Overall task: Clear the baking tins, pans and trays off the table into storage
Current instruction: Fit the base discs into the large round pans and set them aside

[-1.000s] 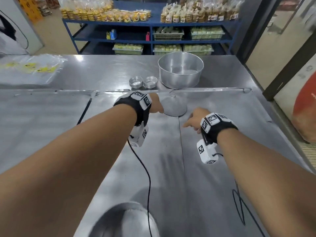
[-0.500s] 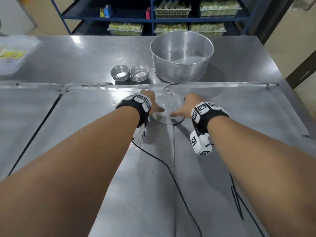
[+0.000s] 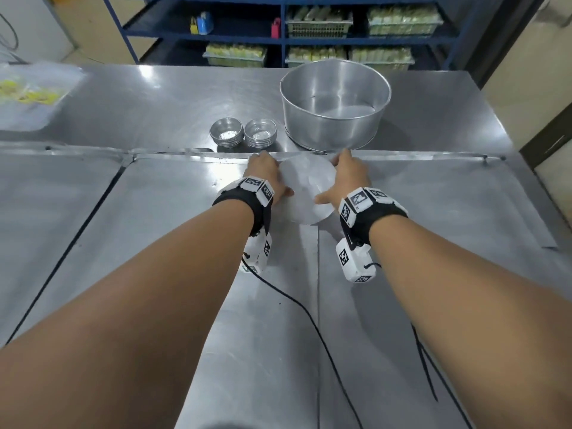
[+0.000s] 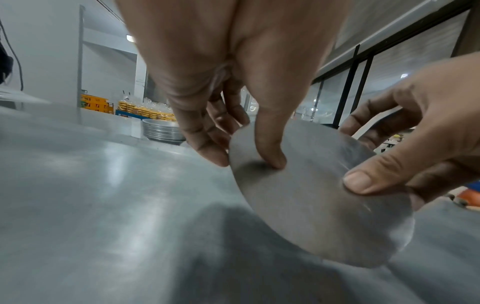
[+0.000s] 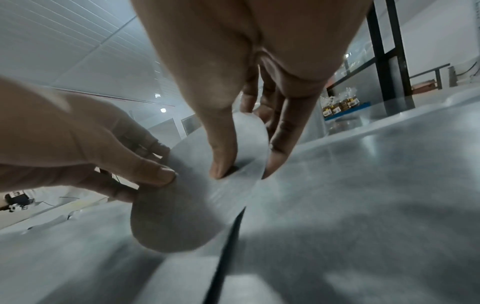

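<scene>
A flat round metal disc (image 3: 306, 190) is over the steel table (image 3: 154, 243), just in front of the raised seam. My left hand (image 3: 266, 178) pinches its left edge, thumb on top (image 4: 272, 162) and fingers under. My right hand (image 3: 346, 178) pinches the right edge the same way (image 5: 245, 168). In the wrist views the disc (image 4: 311, 205) (image 5: 194, 205) looks tilted, its near edge off the table with a shadow below. Behind it stand a large round cake tin (image 3: 334, 131) and two stacks of small tart tins (image 3: 226, 136) (image 3: 260, 133).
A raised seam (image 3: 185, 154) crosses the table just beyond my hands. A clear plastic bag with yellow items (image 3: 28, 94) lies at the far left. Blue shelving (image 3: 278, 35) with baskets stands behind the table. Black cables (image 3: 309, 317) trail from my wrists.
My right hand moved left and took hold of the disc's right edge beside my left hand. Both hands now grip it closer to the seam.
</scene>
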`<state>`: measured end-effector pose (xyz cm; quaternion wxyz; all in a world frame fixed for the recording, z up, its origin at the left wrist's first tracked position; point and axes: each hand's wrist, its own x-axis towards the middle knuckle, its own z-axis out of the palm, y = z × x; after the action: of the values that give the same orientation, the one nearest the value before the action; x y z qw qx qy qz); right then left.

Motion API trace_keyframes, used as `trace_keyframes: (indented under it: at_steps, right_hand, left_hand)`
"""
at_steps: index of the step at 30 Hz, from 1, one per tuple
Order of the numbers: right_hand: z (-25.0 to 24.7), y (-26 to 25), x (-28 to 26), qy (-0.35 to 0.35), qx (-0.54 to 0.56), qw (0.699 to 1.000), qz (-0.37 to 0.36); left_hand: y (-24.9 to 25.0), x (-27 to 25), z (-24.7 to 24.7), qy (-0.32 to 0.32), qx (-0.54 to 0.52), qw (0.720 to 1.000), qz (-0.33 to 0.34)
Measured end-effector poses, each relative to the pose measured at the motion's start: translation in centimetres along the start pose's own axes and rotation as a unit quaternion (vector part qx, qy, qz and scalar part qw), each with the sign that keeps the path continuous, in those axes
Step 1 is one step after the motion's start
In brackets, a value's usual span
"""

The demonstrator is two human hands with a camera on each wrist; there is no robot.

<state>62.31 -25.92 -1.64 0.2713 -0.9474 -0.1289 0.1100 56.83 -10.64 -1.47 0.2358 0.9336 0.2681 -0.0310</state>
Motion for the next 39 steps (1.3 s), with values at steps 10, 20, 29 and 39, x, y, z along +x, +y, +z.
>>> trace_keyframes:
  at_steps: [10, 20, 29, 39]
  right_hand:
    - [-7.0, -4.9, -7.7, 0.096, 0.027, 0.993, -0.060]
    - [-11.0, -10.5, -22.1, 0.082, 0.122, 0.987, -0.062]
    - [-7.1, -11.7, -33.4, 0.040, 0.153, 0.985, -0.074]
    - [-2.0, -10.0, -40.4, -0.025, 0.201, 0.975, -0.088]
  left_hand:
    - [1.3, -8.0, -10.0, 0.026, -0.084, 0.996, 0.026]
    - [-1.6, -21.4, -19.0, -0.007, -0.124, 0.991, 0.058]
    - [-9.1, -32.9, -18.8, -0.034, -0.136, 0.988, 0.067]
    - [-16.3, -39.2, -15.0, -0.073, -0.116, 0.986, 0.094]
